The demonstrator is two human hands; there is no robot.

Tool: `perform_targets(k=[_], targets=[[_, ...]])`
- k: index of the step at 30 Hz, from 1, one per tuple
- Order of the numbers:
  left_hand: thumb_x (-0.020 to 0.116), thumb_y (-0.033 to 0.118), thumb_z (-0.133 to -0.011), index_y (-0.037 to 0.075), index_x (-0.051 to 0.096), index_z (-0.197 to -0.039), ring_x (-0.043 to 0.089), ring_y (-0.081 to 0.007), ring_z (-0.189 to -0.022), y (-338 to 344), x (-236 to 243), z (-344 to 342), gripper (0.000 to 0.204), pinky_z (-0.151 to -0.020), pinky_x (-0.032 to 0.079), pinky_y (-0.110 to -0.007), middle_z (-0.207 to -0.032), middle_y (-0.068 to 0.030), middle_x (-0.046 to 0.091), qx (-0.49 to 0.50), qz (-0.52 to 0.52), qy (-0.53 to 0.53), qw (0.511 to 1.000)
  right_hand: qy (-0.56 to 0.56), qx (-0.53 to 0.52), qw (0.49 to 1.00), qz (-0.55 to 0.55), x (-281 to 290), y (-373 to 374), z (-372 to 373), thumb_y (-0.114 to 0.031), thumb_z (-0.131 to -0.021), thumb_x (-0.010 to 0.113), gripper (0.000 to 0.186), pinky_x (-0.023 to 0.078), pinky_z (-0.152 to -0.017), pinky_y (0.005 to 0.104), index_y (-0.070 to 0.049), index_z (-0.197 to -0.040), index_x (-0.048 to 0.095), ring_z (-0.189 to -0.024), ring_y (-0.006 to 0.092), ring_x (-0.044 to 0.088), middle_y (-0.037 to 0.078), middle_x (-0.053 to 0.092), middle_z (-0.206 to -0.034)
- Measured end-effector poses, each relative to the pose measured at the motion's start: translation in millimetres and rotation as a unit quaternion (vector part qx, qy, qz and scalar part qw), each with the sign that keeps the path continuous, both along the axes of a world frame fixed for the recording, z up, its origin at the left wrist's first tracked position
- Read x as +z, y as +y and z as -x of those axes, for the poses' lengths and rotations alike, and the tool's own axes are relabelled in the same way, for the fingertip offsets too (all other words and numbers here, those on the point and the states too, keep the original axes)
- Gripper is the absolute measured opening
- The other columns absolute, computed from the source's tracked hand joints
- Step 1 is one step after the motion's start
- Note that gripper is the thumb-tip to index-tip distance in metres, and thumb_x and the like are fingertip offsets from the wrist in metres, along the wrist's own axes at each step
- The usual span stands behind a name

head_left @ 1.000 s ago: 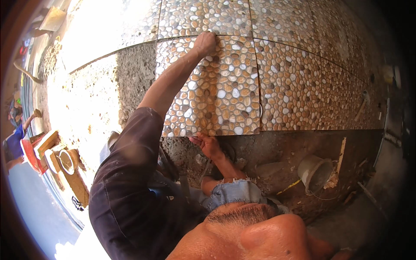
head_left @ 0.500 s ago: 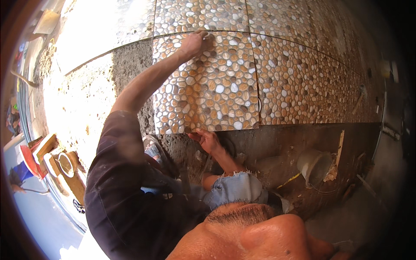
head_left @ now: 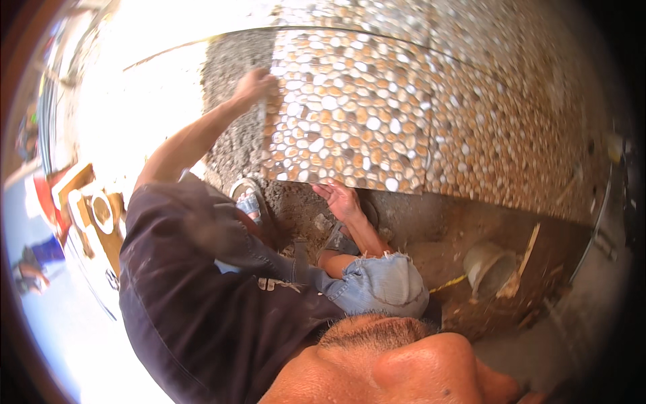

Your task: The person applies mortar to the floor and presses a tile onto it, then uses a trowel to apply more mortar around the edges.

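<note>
A square floor tile (head_left: 343, 114) with a brown, orange and white pebble pattern lies in front of me, its right edge close against the neighbouring pebble-pattern tiles (head_left: 505, 135). My left hand (head_left: 257, 86) is at the tile's left edge, its fingers curled over that edge and slightly blurred. Below the near edge, my right hand (head_left: 342, 202) has its fingers stretched out and apart, the tips touching the tile's edge or just under it. Left of the tile lies a strip of rough grey mortar (head_left: 232, 101).
A bucket (head_left: 488, 266) stands on the dirt at the right, near a wooden strip (head_left: 529, 249) and a yellow tape (head_left: 449, 283). At the left are wooden pieces (head_left: 74, 185) and a round container (head_left: 102, 212). Strong sunlight washes out the far left. My sandalled foot (head_left: 247, 198) is near the tile.
My left hand has moved from the tile's far edge to its left edge. My right hand stays at the near edge, its fingers more extended. The whole view has shifted and tilted.
</note>
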State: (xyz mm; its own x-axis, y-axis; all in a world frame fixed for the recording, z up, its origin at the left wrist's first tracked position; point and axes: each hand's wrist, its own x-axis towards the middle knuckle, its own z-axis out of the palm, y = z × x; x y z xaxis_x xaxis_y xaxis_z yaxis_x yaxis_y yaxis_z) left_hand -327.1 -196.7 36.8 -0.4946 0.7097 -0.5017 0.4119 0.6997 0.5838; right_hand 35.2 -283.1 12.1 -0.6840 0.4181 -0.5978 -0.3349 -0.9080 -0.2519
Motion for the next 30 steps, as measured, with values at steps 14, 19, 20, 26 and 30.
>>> perform_targets(k=[14,19,20,26,30], targets=[[0.057,0.014,-0.094,-0.002,0.06,-0.105,0.064,-0.016,-0.065,7,-1,-15,0.02,-0.056,0.056,-0.031,-0.08,-0.0082,0.065,0.199,-0.06,-0.209,0.956,-0.018,0.024,0.999,-0.044,-4,0,-10,-0.013,-0.096,0.054,0.026,0.049,-0.101,0.0442,0.011,-0.1,0.061,-0.111,0.0345,0.061,0.023,0.064,-0.11],[0.057,0.013,-0.093,-0.002,0.057,-0.109,0.063,-0.0155,-0.065,9,-19,-4,0.023,-0.057,0.055,-0.03,-0.08,-0.0087,0.065,0.191,-0.054,-0.187,0.962,-0.017,0.026,0.999,-0.04,4,3,3,-0.014,-0.096,0.056,0.023,0.051,-0.099,0.043,0.007,-0.095,0.064,-0.111,0.0345,0.061,0.021,0.066,-0.107],[0.057,0.013,-0.092,-0.002,0.058,-0.109,0.063,-0.0155,-0.065,7,-24,-1,0.022,-0.057,0.055,-0.03,-0.08,-0.0083,0.065,0.191,-0.052,-0.184,0.963,-0.023,0.024,0.999,-0.042,6,3,4,-0.015,-0.096,0.056,0.023,0.051,-0.099,0.043,0.007,-0.094,0.064,-0.111,0.0343,0.061,0.02,0.066,-0.105],[0.057,0.012,-0.09,0.0,0.063,-0.097,0.061,-0.0131,-0.062,15,-21,-10,0.015,-0.055,0.051,-0.029,-0.073,-0.0051,0.064,0.183,-0.06,-0.171,0.966,-0.038,0.022,0.997,-0.058,1,3,3,-0.016,-0.095,0.058,0.024,0.051,-0.099,0.0427,0.007,-0.095,0.065,-0.11,0.0333,0.062,0.02,0.066,-0.106],[0.057,0.013,-0.09,0.0,0.064,-0.095,0.058,-0.0118,-0.061,7,-27,-6,0.015,-0.054,0.048,-0.029,-0.071,-0.0042,0.064,0.204,-0.085,-0.169,0.961,-0.036,0.03,0.997,-0.056,-1,0,7,-0.016,-0.095,0.057,0.027,0.052,-0.098,0.0416,0.01,-0.104,0.062,-0.112,0.0326,0.061,0.021,0.064,-0.113]])
